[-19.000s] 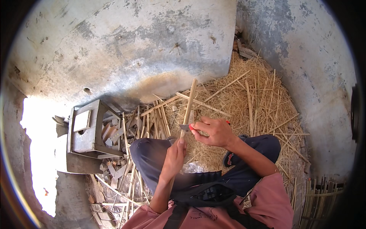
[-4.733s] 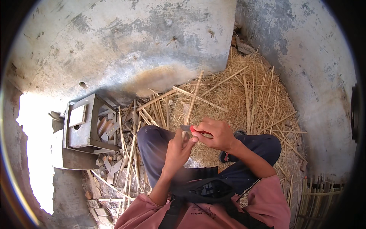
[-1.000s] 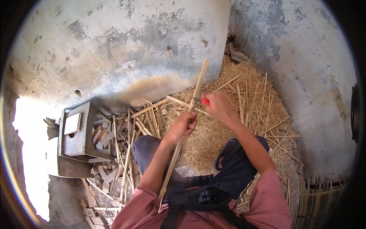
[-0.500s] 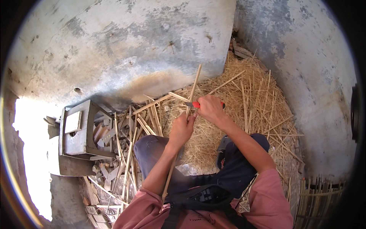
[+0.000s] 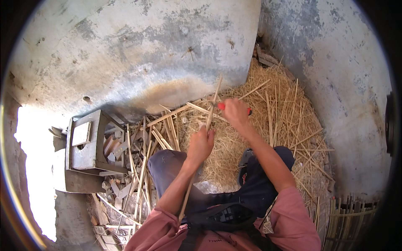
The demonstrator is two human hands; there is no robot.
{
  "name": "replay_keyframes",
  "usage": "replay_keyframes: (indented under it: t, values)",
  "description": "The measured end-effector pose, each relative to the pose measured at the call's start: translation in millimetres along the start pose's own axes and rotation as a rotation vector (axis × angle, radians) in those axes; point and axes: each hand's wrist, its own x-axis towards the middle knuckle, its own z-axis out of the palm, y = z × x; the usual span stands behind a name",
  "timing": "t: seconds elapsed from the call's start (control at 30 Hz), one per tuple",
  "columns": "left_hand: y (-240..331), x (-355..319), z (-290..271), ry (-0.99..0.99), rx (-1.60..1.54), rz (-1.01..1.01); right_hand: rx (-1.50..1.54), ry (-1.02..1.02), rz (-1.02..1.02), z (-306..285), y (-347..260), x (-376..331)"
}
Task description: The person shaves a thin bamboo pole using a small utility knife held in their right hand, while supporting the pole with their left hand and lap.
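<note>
My left hand [image 5: 201,144] is closed around a long, thin bamboo strip [image 5: 210,116]. The strip slants from beside my left forearm up past the hand toward the wall. My right hand [image 5: 235,113] grips a red-handled knife [image 5: 221,106], whose handle end pokes out on the right of the fist. Its blade lies at the strip's upper part, beyond my left hand; the exact contact is blurred. Both hands are above my bent legs.
Pale shavings [image 5: 226,154] cover the floor, with loose strips [image 5: 167,129] scattered left and right. An old wooden box [image 5: 98,140] stands at the left among rubble. Stained walls [image 5: 167,50] close in ahead and right. A slatted bundle [image 5: 351,221] sits at lower right.
My right hand and the knife have shifted away from me, up along the strip, leaving a wider gap to my left hand. The left hand keeps hold and has barely moved.
</note>
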Motion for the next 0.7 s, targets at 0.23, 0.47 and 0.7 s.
replay_keyframes:
  t: [0.23,0.47,0.7]
  values:
    - [-18,-9,9,-0.037,0.041,0.015,-0.121,-0.031,0.073,10,24,21]
    - [-11,-28,12,-0.087,0.042,0.078,-0.063,-0.096,0.465,-2,118,48]
    - [-1,-15,-19,-0.462,-0.632,-0.305,0.652,-0.575,0.398,-26,99,49]
